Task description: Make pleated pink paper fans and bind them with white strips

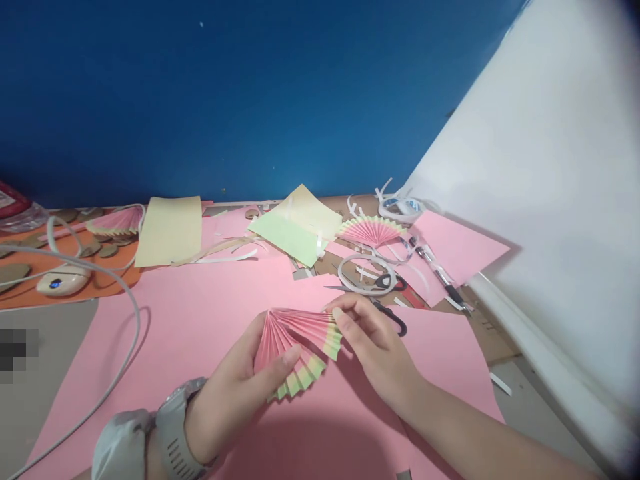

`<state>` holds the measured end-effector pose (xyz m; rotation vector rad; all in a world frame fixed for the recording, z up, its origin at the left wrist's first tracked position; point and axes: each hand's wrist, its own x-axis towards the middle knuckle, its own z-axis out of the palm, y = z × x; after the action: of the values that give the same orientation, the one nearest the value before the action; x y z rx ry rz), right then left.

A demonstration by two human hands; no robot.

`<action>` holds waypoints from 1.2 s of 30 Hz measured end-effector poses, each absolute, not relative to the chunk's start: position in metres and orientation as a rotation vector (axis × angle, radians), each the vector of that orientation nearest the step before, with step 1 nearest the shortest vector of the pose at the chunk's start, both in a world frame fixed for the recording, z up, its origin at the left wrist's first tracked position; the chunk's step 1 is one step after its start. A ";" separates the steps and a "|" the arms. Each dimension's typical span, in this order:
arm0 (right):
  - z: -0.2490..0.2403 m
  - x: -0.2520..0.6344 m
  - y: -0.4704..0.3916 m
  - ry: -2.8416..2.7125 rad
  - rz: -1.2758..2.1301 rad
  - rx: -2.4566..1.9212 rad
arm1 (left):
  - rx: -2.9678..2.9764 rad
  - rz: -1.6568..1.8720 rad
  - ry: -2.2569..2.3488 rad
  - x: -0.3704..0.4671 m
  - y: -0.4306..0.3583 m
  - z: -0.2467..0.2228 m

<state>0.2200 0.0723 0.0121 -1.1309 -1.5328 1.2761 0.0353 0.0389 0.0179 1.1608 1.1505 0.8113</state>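
Between my hands is a pleated paper fan, pink with a yellow and green zigzag rim, held above a large pink paper sheet. My left hand grips its left part, the thumb lying across the pleats. At the fan's upper right end, the thumb and fingers of my right hand pinch the edge. A gap shows between the fan's left and right parts. Just beyond my right hand lie black-handled scissors, partly hidden by a roll of clear tape.
A second paper fan lies farther back, and a third fan at the left. Yellow paper, a yellow-green sheet, a pen and paper strips surround the work. A white cable loops at left near a white mouse-like device.
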 end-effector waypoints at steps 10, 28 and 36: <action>0.009 0.224 0.064 -1.702 1.230 -1.089 | 1.010 0.783 0.994 0.030 0.036 0.020; 0.008 0.218 0.057 -1.705 1.388 -0.966 | 1.090 0.877 1.041 0.034 0.038 0.018; 0.013 0.212 0.052 -2.090 1.081 -0.970 | 0.829 0.962 1.000 0.037 0.032 0.002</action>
<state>0.2121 0.0524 0.0131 -0.9703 -2.0901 1.0810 0.0374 0.0321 0.0017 0.8286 1.0004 0.9624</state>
